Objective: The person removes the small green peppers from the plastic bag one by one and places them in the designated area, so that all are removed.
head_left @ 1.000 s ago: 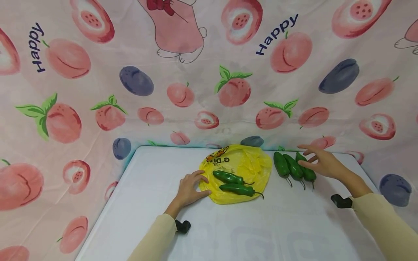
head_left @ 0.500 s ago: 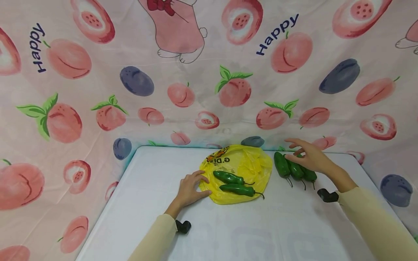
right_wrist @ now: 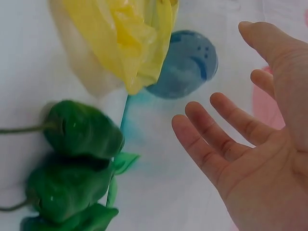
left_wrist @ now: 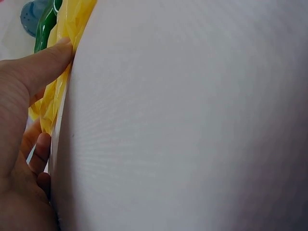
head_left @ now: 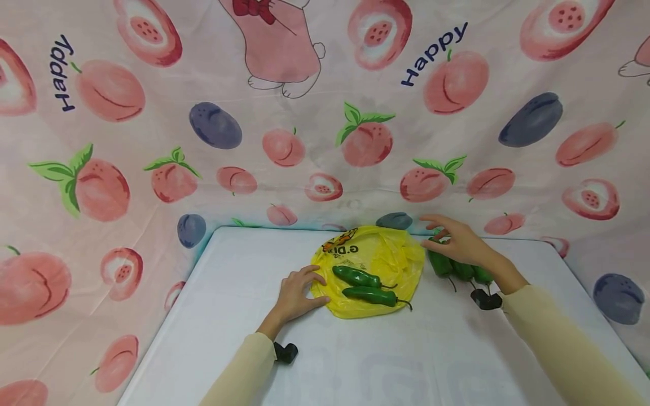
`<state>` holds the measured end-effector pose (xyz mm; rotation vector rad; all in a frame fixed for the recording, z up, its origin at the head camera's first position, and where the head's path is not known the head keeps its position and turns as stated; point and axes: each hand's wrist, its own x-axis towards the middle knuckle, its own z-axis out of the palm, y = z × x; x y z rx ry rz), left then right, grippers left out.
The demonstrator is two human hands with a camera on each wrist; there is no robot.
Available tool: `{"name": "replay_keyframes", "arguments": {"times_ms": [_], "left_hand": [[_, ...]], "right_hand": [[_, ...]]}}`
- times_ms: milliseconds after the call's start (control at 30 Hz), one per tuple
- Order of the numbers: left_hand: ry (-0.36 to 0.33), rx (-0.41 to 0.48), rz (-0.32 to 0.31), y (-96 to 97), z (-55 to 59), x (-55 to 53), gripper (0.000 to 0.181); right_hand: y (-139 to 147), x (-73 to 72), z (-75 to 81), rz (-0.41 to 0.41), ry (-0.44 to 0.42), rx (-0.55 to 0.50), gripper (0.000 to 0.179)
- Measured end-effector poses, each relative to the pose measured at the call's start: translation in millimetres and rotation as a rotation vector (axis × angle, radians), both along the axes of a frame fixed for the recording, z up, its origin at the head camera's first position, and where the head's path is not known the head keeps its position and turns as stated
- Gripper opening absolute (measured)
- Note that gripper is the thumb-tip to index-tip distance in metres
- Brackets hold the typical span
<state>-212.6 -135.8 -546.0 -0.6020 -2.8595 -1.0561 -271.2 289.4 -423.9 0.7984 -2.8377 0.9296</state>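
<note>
Still resting the relaxed, loosely curved left hand (head_left: 296, 293) against the left edge of the yellow bag (head_left: 401, 256), two green peppers (head_left: 357, 277) on top, now sweeping the spread, empty right hand (head_left: 461, 243) bagward above three more peppers (head_left: 462, 272), leaving all five ungripped!

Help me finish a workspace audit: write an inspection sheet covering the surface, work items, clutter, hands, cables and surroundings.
Surface: white tabletop, faint grey pattern toward the front.
Work items: two green chili peppers lie on a spread yellow plastic bag; three more green chili peppers lie side by side on the tabletop, right of the bag.
Clutter: nothing seen.
Hands: left hand touches the bag's left edge; right hand is over the three peppers, fingers spread, holding nothing. Black wrist devices show on both arms.
Cables: nothing seen.
Surroundings: pink fruit-print cloth behind and at both sides.
</note>
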Motion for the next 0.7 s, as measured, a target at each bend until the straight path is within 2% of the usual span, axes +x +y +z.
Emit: {"name": "replay_keyframes", "arguments": {"times_ms": [133, 467, 700], "left_hand": [[-0.008, 0.0, 0.001, 0.0, 0.6, -0.2, 0.03], [-0.015, -0.001, 0.001, 0.0, 0.0, -0.3, 0.03], [-0.019, 0.001, 0.0, -0.2, 1.0, -1.0, 0.03]], "right_hand": [[-12, 0.0, 0.9, 0.015, -0.033, -0.002, 0.063], [-42, -4.1, -2.6, 0.069, -0.041, -0.009, 0.064], [-66, -7.7, -1.9, 0.108, -0.105, -0.013, 0.065]]}}
